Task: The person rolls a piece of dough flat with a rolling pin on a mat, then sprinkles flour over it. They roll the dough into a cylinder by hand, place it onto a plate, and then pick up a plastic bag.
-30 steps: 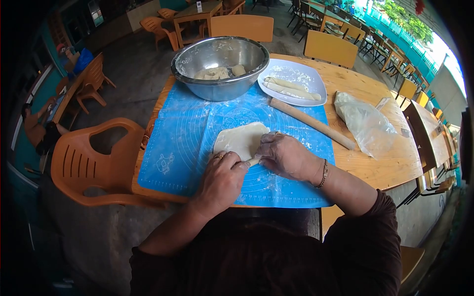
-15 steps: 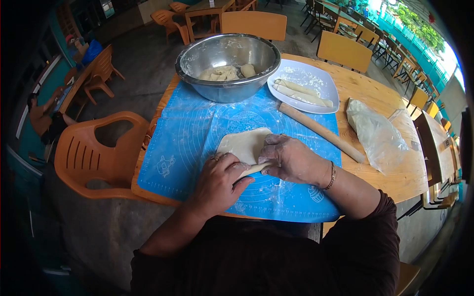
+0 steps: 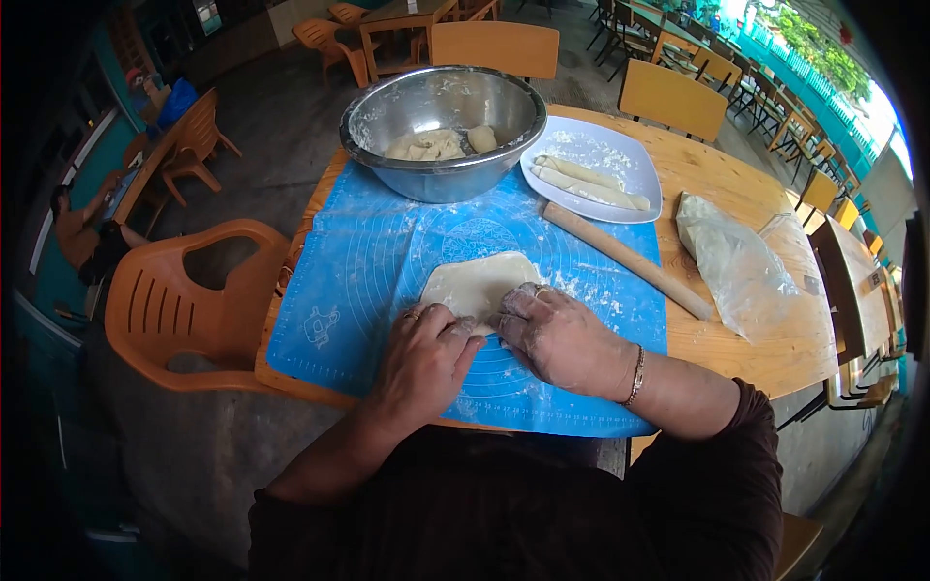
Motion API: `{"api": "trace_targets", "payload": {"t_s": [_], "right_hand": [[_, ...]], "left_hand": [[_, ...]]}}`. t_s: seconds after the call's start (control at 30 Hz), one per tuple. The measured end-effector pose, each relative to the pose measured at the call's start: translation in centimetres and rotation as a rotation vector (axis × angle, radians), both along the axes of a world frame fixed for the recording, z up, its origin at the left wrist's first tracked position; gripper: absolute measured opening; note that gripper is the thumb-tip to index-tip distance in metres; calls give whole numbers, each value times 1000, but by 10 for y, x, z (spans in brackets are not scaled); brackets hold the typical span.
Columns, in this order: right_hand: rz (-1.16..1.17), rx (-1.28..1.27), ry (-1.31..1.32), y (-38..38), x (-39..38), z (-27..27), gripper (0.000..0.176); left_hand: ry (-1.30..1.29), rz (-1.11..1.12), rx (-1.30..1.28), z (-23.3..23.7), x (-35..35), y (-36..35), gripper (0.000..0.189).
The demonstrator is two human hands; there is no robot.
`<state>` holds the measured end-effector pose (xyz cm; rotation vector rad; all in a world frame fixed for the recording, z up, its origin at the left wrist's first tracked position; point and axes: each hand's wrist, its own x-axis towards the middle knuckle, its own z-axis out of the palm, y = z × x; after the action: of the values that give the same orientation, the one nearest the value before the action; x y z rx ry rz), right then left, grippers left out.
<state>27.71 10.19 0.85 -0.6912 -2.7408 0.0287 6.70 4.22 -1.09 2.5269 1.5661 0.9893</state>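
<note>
A flat sheet of dough (image 3: 473, 280) lies on the blue baking mat (image 3: 360, 254), its far edge rounded. My left hand (image 3: 424, 356) grips the near left edge, thumb pointing inward. Floury fingers of my right hand (image 3: 564, 337) are bent over the near right edge, close to the left thumb. Most of the near edge is hidden under both hands. Beyond the mat's right side, a wooden rolling pin (image 3: 630, 259) lies slanted, partly on the table.
At the back stands a steel bowl (image 3: 441, 172) with dough inside. Beside it, a white plate (image 3: 635, 165) bears rolled dough pieces (image 3: 591, 184). A clear plastic bag (image 3: 736, 261) lies on the wooden table (image 3: 722, 184). An orange chair (image 3: 184, 300) is at the left; another person (image 3: 82, 228) sits farther off.
My right hand has moved left and slightly nearer, closing the gap to my left hand. The folded near edge that showed between them is now mostly covered.
</note>
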Motion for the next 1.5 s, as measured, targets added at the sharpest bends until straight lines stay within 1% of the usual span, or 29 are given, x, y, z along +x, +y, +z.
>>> {"api": "trace_targets", "payload": {"t_s": [0.07, 0.1, 0.17, 0.23, 0.27, 0.33, 0.4, 0.47, 0.5, 0.53, 0.57, 0.63, 0.67, 0.7, 0.77, 0.83, 0.9, 0.97, 1.03, 1.07, 1.1, 1.13, 1.17, 1.2, 1.3, 1.37, 1.4, 1.47, 1.5], "right_hand": [[7, -117, 101, 12, 2, -6, 27], [3, -116, 106, 16, 4, -2, 27], [41, -323, 58, 23, 7, 7, 22], [32, -288, 90, 24, 8, 1, 23], [26, -248, 114, 24, 9, -1, 25], [9, -233, 105, 18, 8, 5, 24], [-9, -219, 100, 17, 7, 5, 24], [21, -241, 110, 21, 6, -1, 25], [25, -237, 108, 23, 6, 1, 25], [27, -298, 75, 25, 6, 5, 26], [27, -360, 44, 27, 7, 7, 27], [40, -383, 47, 31, 8, 8, 26], [54, -408, 47, 31, 8, 8, 25], [52, -407, 46, 30, 8, 7, 25], [69, -289, 171, 25, 8, 4, 22], [52, -282, 164, 26, 8, 0, 22], [40, -273, 156, 28, 8, 0, 23], [24, -382, 88, 32, 8, 3, 25], [16, -411, 63, 34, 8, 5, 25], [10, -440, 39, 33, 7, 6, 26], [13, -442, 40, 31, 6, 5, 26], [-6, -370, 109, 25, 6, 3, 23], [-27, -298, 177, 22, 6, 1, 20], [-28, -300, 176, 23, 6, 2, 20], [-7, -335, 134, 33, 10, 4, 23], [84, -365, 126, 46, 16, -2, 31], [84, -368, 125, 49, 17, -4, 31], [81, -473, 136, 53, 18, -5, 32], [82, -473, 135, 51, 16, -7, 32]], "left_hand": [[-3, -40, -22, 0, -3, 0, 20], [-34, -27, -52, -1, -4, -1, 22], [-60, -14, -84, 2, -9, -1, 23], [-18, -86, -218, 11, -13, -1, 25], [-18, -86, -216, 15, -9, -2, 25], [47, -56, 44, 24, 2, -4, 24], [37, -84, 35, 23, 8, -3, 23], [21, -107, 27, 18, 7, 0, 22], [-46, -117, -70, 13, 3, 5, 22], [-112, -127, -167, 11, -1, 8, 21], [-110, -127, -163, 10, -5, 10, 21], [-144, -146, -268, 11, -11, 14, 21], [-143, -149, -267, 12, -11, 14, 21], [-111, -163, -264, 13, -11, 15, 23], [-80, -181, -262, 17, -9, 14, 25], [-79, -125, -269, 22, -2, 11, 30], [-96, -98, -258, 11, -6, 16, 32], [-110, -70, -245, 9, -5, 18, 34], [-243, -28, -195, 14, -1, 16, 33], [-241, -26, -196, 12, -2, 16, 33], [-183, -72, -202, 9, -5, 17, 32], [-125, -119, -208, 6, -8, 18, 31], [-125, -120, -211, 3, -10, 20, 31], [-155, -128, -208, 1, -12, 22, 30], [-215, -136, -206, 0, -12, 24, 27], [-244, -133, -208, 1, -11, 23, 25], [-281, -97, -249, 3, -10, 21, 25], [-318, -61, -289, 8, -7, 19, 25], [-272, -89, -201, 11, -6, 19, 26]]}}
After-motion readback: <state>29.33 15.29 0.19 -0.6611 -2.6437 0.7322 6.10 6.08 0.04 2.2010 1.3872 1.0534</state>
